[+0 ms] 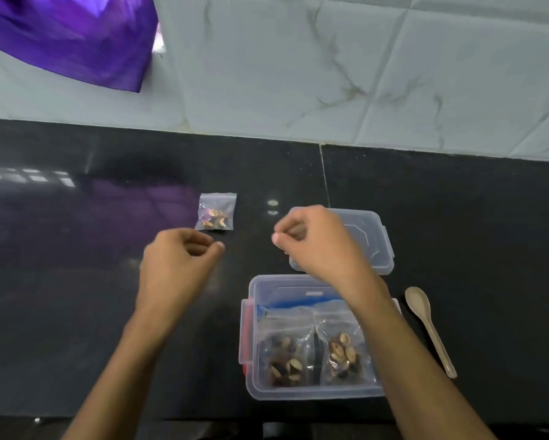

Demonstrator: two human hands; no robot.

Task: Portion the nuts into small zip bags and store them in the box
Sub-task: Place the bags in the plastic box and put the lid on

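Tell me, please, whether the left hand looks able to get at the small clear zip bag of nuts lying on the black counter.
Probably yes: the left hand hovers just short of the small clear zip bag of nuts, holds nothing, and only bare black counter lies between them.
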